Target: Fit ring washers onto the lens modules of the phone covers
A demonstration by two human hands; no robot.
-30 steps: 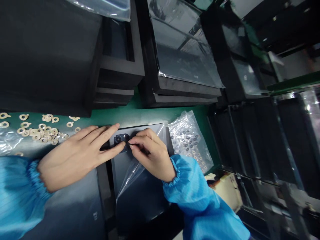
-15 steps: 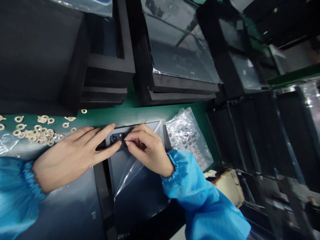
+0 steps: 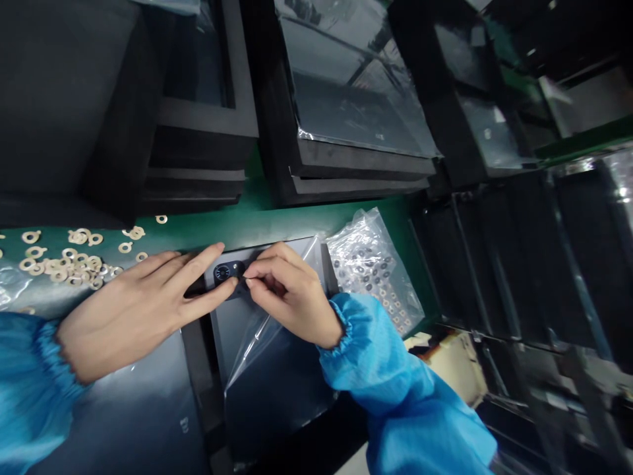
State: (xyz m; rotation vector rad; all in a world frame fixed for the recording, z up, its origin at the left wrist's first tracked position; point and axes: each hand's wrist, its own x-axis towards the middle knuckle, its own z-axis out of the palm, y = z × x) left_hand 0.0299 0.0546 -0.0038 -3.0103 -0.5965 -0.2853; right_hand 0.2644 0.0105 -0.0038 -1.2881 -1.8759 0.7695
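A dark grey tablet (image 3: 281, 382) lies face down in black foam, with clear film (image 3: 254, 340) loose across its upper part. Near its top edge sits a black camera module (image 3: 223, 272) with a round lens. My left hand (image 3: 138, 313) rests with spread fingers over the left side of the tablet's top, its thumb tip against the module's lower edge. My right hand (image 3: 291, 297) pinches thumb and forefinger together at the module's right end. Whatever is between those fingertips is too small or hidden to make out.
Gold ring-shaped pieces (image 3: 74, 264) lie scattered at left. A clear bag (image 3: 370, 270) of small ring parts lies right of the tablet. Another tablet (image 3: 143, 409) is at lower left. Black foam trays (image 3: 366, 173) are stacked behind, and black panels (image 3: 514, 257) stand at right.
The view has shifted slightly, so the things at left appear a little farther left. Both hands keep nearly the same place and pose at the camera module.
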